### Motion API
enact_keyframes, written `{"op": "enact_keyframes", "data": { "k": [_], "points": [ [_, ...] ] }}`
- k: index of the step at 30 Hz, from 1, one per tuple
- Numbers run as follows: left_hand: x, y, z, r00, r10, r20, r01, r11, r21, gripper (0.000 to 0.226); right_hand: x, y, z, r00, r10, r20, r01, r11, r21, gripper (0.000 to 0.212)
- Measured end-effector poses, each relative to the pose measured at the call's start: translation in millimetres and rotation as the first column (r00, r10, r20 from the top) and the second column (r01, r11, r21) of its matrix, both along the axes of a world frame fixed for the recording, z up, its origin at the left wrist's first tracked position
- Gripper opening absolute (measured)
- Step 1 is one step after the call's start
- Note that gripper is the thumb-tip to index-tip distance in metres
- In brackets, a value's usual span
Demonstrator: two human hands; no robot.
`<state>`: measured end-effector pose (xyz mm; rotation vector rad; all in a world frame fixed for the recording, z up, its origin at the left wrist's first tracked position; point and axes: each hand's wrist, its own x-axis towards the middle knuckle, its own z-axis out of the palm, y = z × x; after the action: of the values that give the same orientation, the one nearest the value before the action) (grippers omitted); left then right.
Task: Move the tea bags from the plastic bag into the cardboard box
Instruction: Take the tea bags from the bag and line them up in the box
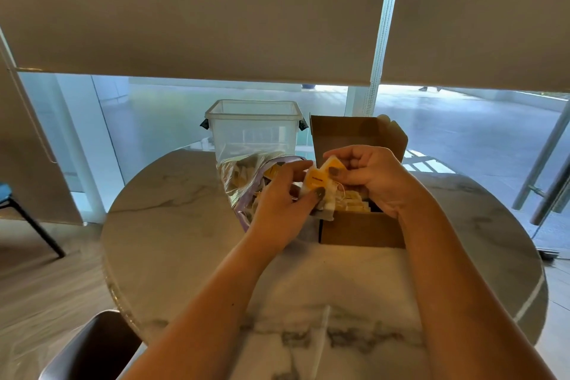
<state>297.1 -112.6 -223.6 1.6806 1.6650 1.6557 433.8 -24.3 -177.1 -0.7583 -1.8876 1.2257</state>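
A clear plastic bag with a purple zip rim lies on the round marble table, left of an open cardboard box. Several tea bags with yellow tags stay inside the bag, and a row of them stands in the box. My left hand pinches a small bunch of tea bags between thumb and fingers, just over the box's left edge. My right hand is above the box and pinches a yellow tag of the same bunch.
A clear plastic container with dark clips stands behind the bag. The box's lid flap stands upright at the back. A dark chair back is at the lower left, and another chair at the far left.
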Motion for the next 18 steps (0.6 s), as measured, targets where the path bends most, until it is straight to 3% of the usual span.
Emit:
{"op": "enact_keyframes", "data": {
  "k": [3,8,13,18],
  "points": [
    [-3,2,0,0.997,0.002,0.076,-0.002,1.000,-0.009,0.030,5,4,1,0.999,-0.037,-0.009,0.036,0.997,-0.062,0.014],
    [-4,1,1,0.993,0.030,0.113,-0.030,1.000,0.003,0.020,19,15,2,0.966,-0.254,-0.040,0.250,0.964,-0.085,0.007],
    [-3,3,1,0.990,0.017,0.137,-0.018,1.000,0.011,0.018,36,31,0,0.823,-0.568,0.010,0.561,0.815,0.144,0.014],
    [-4,3,-3,0.993,-0.044,0.105,0.048,0.998,-0.037,0.023,47,42,-8,0.752,-0.641,0.155,0.557,0.744,0.369,0.021]
  ]
}}
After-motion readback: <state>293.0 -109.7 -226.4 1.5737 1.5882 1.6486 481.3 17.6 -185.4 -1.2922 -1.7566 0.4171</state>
